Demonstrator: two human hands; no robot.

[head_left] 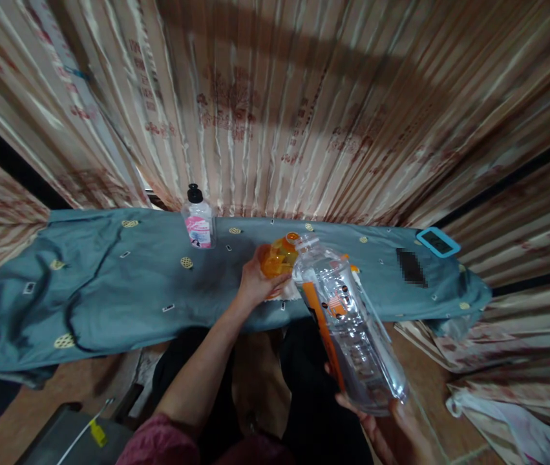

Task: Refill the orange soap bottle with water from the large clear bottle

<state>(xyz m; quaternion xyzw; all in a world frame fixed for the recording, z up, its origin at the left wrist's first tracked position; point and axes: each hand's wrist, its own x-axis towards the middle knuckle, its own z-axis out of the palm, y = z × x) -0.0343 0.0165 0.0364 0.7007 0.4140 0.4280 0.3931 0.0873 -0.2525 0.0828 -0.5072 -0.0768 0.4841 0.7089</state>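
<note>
Holding the orange container at its left side, the left hand is closed around it above the cloth-covered table, near the middle of the scene. I find the right hand clamped on the base of a large clear bottle, at the near right. That bottle slants from near right to far left, its neck beside the container's mouth (whether the two touch, I cannot tell from here). The hands are apart, one at each item. I note an orange stripe down the clear bottle's left side.

Under the container I record a white patch, partly hidden. Farther left, by the curtain, a bottle with a black cap and pink label stands upright. At the far right lies a blue-framed device, its display unreadable to me; just left of it is a pixelated dark patch. At near left I log a yellow-ended cable.
</note>
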